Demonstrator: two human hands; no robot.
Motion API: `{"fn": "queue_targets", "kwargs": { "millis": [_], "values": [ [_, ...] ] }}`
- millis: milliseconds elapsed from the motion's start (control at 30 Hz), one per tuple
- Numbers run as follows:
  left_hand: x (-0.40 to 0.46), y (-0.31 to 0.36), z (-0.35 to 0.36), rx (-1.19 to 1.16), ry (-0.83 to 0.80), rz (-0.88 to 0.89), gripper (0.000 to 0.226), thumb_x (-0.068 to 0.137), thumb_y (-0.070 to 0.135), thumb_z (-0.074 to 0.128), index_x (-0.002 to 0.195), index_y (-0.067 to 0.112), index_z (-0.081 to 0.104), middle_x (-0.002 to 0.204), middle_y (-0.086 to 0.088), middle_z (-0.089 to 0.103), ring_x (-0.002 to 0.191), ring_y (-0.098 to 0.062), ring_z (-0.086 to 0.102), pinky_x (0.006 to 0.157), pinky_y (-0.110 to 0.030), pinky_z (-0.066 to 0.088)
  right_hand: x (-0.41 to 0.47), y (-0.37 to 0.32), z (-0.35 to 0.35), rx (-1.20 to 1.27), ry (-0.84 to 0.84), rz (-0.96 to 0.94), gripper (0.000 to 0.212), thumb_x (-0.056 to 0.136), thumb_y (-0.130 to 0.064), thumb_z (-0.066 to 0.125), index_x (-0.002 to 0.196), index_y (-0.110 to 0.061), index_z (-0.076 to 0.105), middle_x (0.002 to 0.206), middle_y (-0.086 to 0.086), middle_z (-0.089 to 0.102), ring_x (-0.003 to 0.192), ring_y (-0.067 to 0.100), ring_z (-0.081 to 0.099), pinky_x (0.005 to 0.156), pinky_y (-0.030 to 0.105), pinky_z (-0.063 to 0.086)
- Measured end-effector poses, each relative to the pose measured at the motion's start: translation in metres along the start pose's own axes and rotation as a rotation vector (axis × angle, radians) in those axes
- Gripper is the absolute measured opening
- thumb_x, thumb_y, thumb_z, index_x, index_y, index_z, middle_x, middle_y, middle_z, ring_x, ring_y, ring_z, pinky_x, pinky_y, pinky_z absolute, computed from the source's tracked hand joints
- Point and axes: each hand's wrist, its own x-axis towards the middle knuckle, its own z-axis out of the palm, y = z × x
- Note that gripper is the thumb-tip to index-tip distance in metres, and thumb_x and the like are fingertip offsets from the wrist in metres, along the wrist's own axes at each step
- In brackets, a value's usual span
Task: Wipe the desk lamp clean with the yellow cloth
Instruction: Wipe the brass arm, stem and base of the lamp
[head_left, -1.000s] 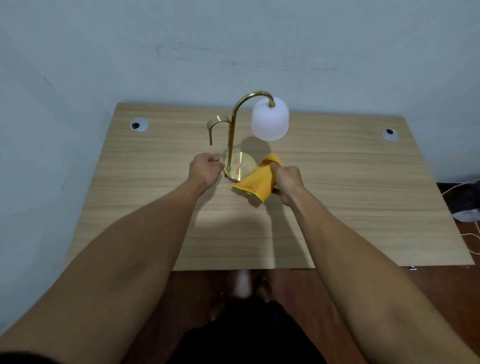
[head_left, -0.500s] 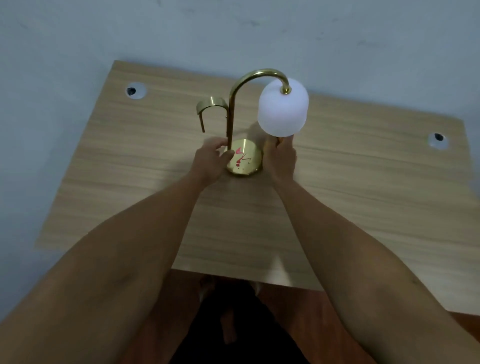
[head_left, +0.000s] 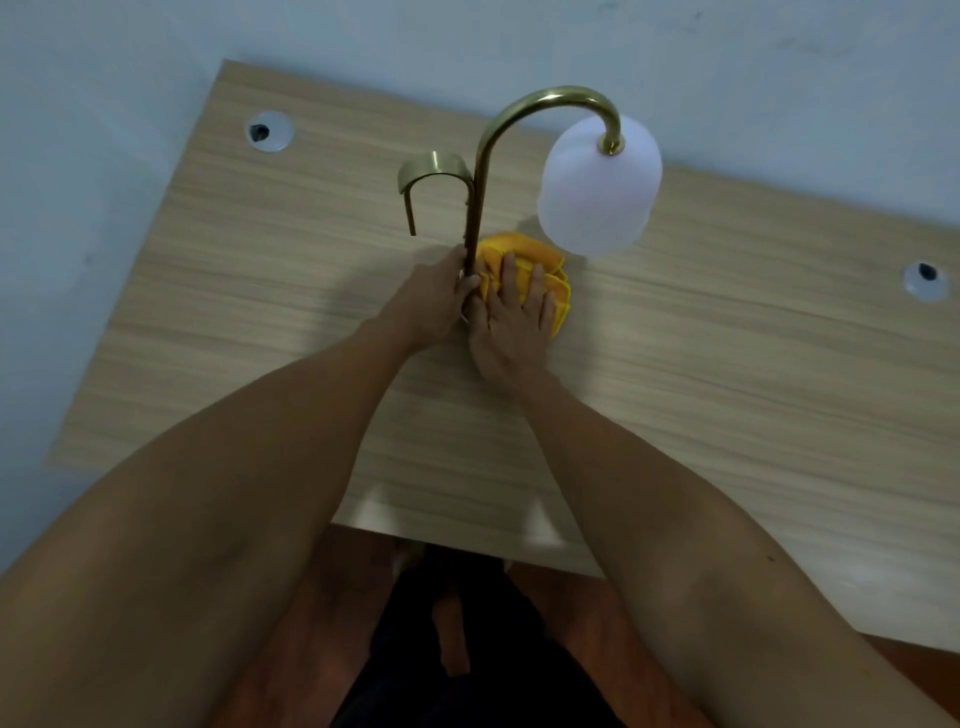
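here, both hands at the foot of the lamp

the desk lamp stands upright near the far edge of the wooden desk, its brass stem curving over to a white shade that hangs to the right. a short brass hook branches off the stem to the left. the left hand grips the bottom of the stem, fingers curled around it. the right hand lies flat, fingers spread, pressing the yellow cloth down over the lamp's base, which is hidden beneath it. the two hands touch side by side. two round cable holes sit in the desk's far corners, against a pale wall.
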Motion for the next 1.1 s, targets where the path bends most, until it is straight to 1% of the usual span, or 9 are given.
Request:
{"fn": "queue_targets", "kwargs": {
  "millis": [167,233,333,400,533,667,800,967,1100],
  "values": [
    [0.003,0.002,-0.006,0.060,-0.084,0.006,0.037,0.107,0.026,0.043,0.140,0.011,0.048,0.122,-0.017,0.066,0.110,-0.031,0.062,0.089,-0.032,0.043,-0.015,0.002,-0.003,-0.115,-0.042,-0.077,0.062,0.104,-0.045,0.022,0.162,-0.034,0.005,0.172,-0.003,-0.004,0.157,0.032,-0.013,0.125,0.056,-0.009],
    [0.005,0.002,-0.007,0.095,-0.094,0.013,0.038,0.108,0.027,0.042,0.141,0.010,0.048,0.123,-0.019,0.065,0.111,-0.033,0.062,0.088,-0.031,0.040,-0.014,-0.004,-0.010,-0.005,-0.026,-0.035,0.054,0.109,-0.042,0.024,0.161,-0.033,0.018,0.171,-0.003,0.009,0.158,0.028,-0.004,0.125,0.052,-0.005],
    [0.006,0.002,-0.010,0.121,-0.107,0.032,0.038,0.108,0.026,0.041,0.141,0.009,0.048,0.126,-0.019,0.065,0.114,-0.034,0.061,0.087,-0.029,0.039,-0.008,-0.010,-0.013,0.021,0.180,0.023,0.054,0.106,-0.047,0.018,0.151,-0.032,0.045,0.160,-0.005,0.042,0.151,0.024,0.029,0.117,0.046,0.018],
    [0.006,0.002,-0.011,0.117,-0.109,0.034,0.037,0.108,0.024,0.042,0.141,0.009,0.048,0.126,-0.019,0.064,0.115,-0.033,0.061,0.088,-0.029,0.038,-0.008,-0.006,-0.007,-0.075,0.160,-0.008,0.059,0.102,-0.047,0.017,0.158,-0.033,0.032,0.166,-0.003,0.031,0.154,0.025,0.023,0.116,0.047,0.018],
    [0.006,0.002,-0.012,0.134,-0.102,0.064,0.037,0.108,0.023,0.042,0.141,0.007,0.048,0.126,-0.020,0.064,0.115,-0.033,0.059,0.087,-0.029,0.036,-0.011,0.008,0.006,-0.153,0.057,-0.046,0.059,0.106,-0.043,0.024,0.162,-0.032,0.009,0.172,-0.005,0.005,0.159,0.028,-0.003,0.124,0.053,0.003],
    [0.005,0.003,-0.013,0.165,-0.101,0.089,0.036,0.108,0.022,0.042,0.140,0.007,0.047,0.122,-0.019,0.065,0.110,-0.034,0.061,0.084,-0.028,0.035,-0.007,0.012,0.006,-0.125,0.060,-0.107,0.058,0.107,-0.044,0.022,0.163,-0.031,0.015,0.171,-0.004,0.009,0.158,0.030,0.000,0.125,0.057,0.001],
    [0.003,0.007,-0.013,0.160,-0.089,0.058,0.035,0.108,0.024,0.042,0.139,0.010,0.048,0.115,-0.012,0.065,0.097,-0.024,0.059,0.081,-0.027,0.034,-0.008,0.021,0.000,-0.115,0.046,-0.201,0.062,0.103,-0.045,0.016,0.161,-0.027,0.027,0.169,-0.002,0.022,0.158,0.033,0.010,0.125,0.056,0.004],
    [0.004,0.006,-0.010,0.155,-0.075,0.041,0.034,0.107,0.023,0.044,0.137,0.008,0.050,0.118,-0.018,0.067,0.107,-0.033,0.063,0.081,-0.027,0.035,-0.011,0.032,-0.003,-0.081,0.041,-0.334,0.051,0.108,-0.029,0.037,0.158,-0.018,0.035,0.166,0.005,0.031,0.155,0.034,0.020,0.125,0.057,0.011],
    [0.004,0.008,-0.010,0.154,-0.069,0.030,0.031,0.106,0.022,0.045,0.132,0.007,0.053,0.117,-0.018,0.068,0.107,-0.034,0.063,0.085,-0.031,0.041,-0.017,0.033,-0.001,-0.080,0.055,-0.357,0.056,0.105,-0.037,0.031,0.155,-0.013,0.040,0.163,0.008,0.035,0.153,0.034,0.026,0.124,0.052,0.015]
  ]
}}
